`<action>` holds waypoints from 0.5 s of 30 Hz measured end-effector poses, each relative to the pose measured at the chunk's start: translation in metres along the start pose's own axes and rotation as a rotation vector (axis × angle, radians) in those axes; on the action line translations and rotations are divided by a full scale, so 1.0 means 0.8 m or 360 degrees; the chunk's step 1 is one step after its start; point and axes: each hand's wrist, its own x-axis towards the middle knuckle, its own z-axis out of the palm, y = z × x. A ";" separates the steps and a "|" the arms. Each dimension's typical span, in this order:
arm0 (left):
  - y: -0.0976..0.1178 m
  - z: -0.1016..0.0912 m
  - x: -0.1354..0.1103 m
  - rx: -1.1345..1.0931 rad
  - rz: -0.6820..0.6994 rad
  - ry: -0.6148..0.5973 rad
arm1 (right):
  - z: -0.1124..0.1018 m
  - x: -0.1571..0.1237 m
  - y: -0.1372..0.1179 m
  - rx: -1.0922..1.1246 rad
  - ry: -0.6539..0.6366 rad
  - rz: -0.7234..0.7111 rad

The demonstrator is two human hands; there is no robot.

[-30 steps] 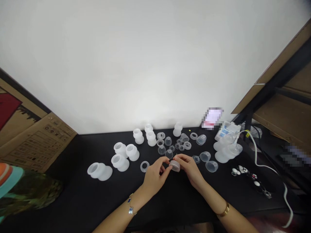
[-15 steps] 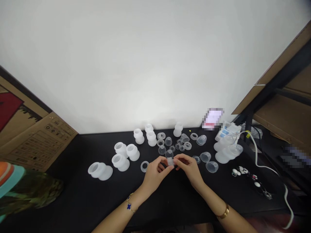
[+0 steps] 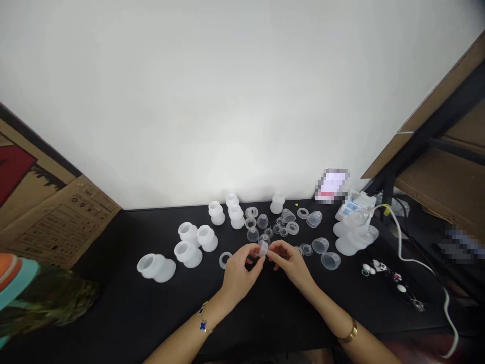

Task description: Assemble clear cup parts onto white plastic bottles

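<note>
A plain white wall (image 3: 227, 91) fills the upper view, evenly lit, brightest just above the back edge of the desk (image 3: 125, 313). The desk is black and matte. A printed cardboard box (image 3: 60, 222) leans at its left end. A wooden shelf unit (image 3: 439, 177) on a black frame stands at right, with a white cable (image 3: 401, 247) trailing beside it.

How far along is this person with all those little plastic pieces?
Seemingly done: white cups stand grouped at the left. In hand: left hand and right hand pinch one small clear cup together. Remaining: many loose clear cups and rings lie scattered behind it.
</note>
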 end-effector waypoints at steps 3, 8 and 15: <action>-0.002 0.001 0.000 0.0073 0.0078 0.0034 | 0.000 0.000 0.003 -0.0048 -0.0023 0.0006; -0.004 0.001 -0.001 0.0115 0.0171 0.0048 | 0.001 -0.002 0.000 -0.0243 -0.0064 -0.0024; -0.010 0.002 -0.001 0.0144 0.0247 0.0069 | 0.002 -0.005 -0.005 -0.0415 -0.0140 -0.0109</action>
